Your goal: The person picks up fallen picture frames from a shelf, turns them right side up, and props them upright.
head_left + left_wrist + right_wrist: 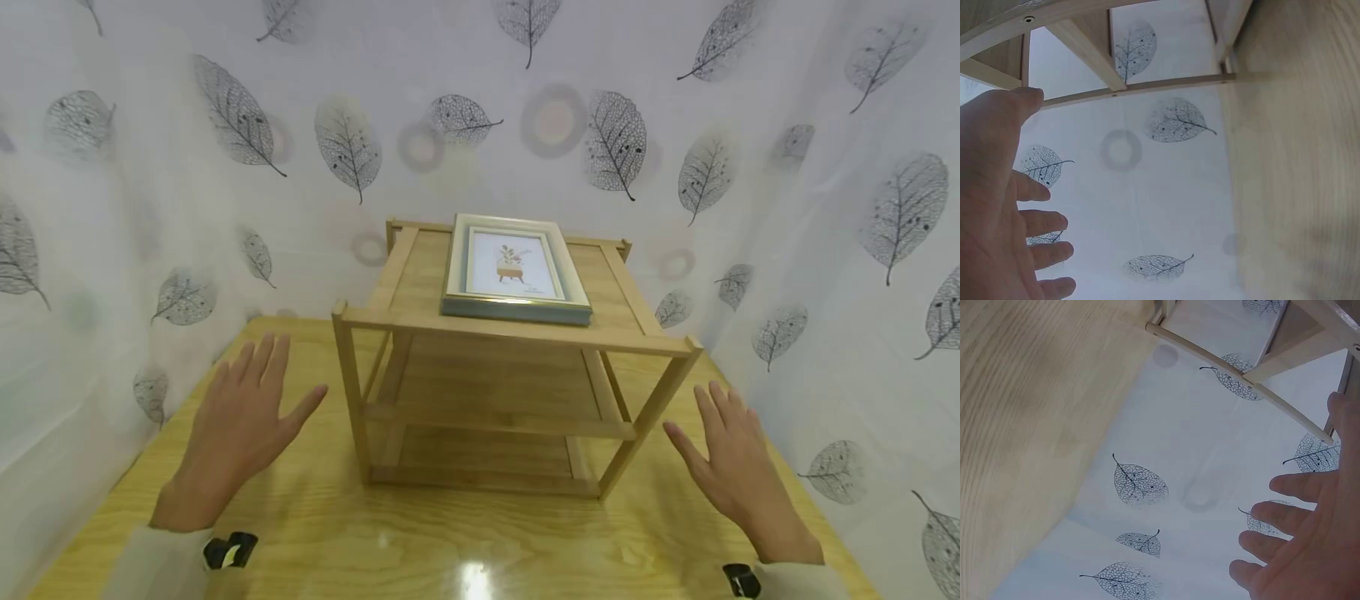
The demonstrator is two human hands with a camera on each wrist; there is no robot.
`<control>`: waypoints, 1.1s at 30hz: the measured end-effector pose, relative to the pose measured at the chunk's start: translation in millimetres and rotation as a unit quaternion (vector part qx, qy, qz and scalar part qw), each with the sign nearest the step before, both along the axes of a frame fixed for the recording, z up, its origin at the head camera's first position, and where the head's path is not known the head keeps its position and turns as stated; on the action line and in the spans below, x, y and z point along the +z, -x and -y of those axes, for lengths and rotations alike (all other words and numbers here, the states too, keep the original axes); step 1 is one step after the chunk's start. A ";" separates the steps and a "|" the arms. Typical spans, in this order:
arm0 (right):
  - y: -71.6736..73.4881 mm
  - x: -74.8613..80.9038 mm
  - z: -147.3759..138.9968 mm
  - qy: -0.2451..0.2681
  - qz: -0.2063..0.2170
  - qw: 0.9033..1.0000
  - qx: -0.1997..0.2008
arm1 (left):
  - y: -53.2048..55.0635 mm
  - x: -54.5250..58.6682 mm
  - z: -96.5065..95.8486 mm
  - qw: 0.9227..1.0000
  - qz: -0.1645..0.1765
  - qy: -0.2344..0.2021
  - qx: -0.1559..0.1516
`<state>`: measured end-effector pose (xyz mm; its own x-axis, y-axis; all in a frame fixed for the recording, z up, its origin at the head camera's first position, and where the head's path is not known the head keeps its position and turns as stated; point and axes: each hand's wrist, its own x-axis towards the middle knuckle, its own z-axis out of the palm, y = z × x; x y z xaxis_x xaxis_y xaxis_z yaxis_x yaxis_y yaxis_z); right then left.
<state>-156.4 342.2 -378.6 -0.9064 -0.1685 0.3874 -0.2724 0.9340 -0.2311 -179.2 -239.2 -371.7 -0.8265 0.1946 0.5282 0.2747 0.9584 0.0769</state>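
A light wooden shelf rack [517, 335] with three tiers stands upright in the middle of the head view. On its top tier lies a picture frame [573, 275], face up, with a pale border and a print of a potted plant. My left hand [238, 417] is to the left of the rack, fingers straight and thumb spread, holding nothing. To the right of the rack my right hand [738, 467] is likewise extended with nothing in it. Both hands are apart from the rack in the head view. The wrist views show the left palm [988, 219] and right palm [1316, 550] bare.
The rack stands on a glossy wood-grain table [420, 546]. White curtains [480, 50] printed with dark leaves hang behind and on both sides. The two lower tiers, including the middle shelf [495, 383], hold no visible objects. A dark wrist strap [231, 550] shows at the left sleeve.
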 end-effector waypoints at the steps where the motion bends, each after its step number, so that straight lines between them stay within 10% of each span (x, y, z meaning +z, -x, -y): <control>1: 0.9 1.2 -0.2 0.000 -0.002 1.000 0.002 | 0.3 1.3 -0.2 1.000 -0.002 -0.001 0.000; 10: 7.8 24.7 -5.1 0.010 -0.015 1.000 0.012 | 3.2 26.6 -3.1 1.000 -0.024 -0.009 0.012; 20: 22.3 84.3 11.9 0.065 -0.123 0.990 0.019 | 4.0 85.3 -22.2 0.991 -0.047 -0.116 0.045; 33: 42.3 152.8 56.8 0.104 -0.135 0.985 0.013 | 12.1 149.2 -72.3 0.979 -0.034 -0.194 0.056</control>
<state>-198.6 285.4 -225.8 -0.7625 -0.0821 0.6417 -0.3737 0.8656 -0.3332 -191.3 -166.9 -222.5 -0.7919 -0.1212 0.5984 0.1861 0.8856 0.4256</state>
